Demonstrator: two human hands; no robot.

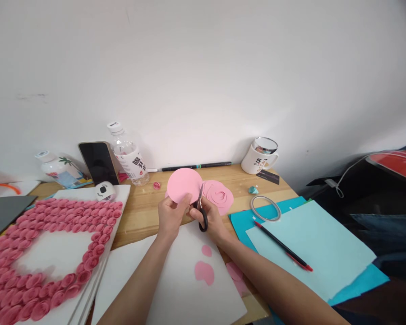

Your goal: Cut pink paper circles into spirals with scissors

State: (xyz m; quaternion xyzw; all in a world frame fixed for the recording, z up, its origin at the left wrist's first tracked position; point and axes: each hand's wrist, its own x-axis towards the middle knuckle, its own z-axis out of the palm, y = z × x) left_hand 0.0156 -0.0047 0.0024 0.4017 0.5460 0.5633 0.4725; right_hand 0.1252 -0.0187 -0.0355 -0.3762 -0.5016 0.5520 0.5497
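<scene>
Between the thumb and fingers of my left hand [172, 215] is a pink paper circle [184, 184], held up above the desk. My right hand [211, 220] grips black-handled scissors [203, 216], whose blades point up at the circle's right edge. Whether the blades touch the paper I cannot tell. Just behind my right hand lie pink paper spirals [219, 194]. Below my hands, pink paper scraps [205, 272] rest on a white sheet [176, 289].
At left, a board of rolled pink paper roses [57, 293] carries a white tape dispenser [105, 191]. Behind stand a phone [99, 162], a water bottle [130, 158] and a mug [259, 158]. At right, a pen [284, 247] and tape ring [265, 208] lie on blue paper [352, 284].
</scene>
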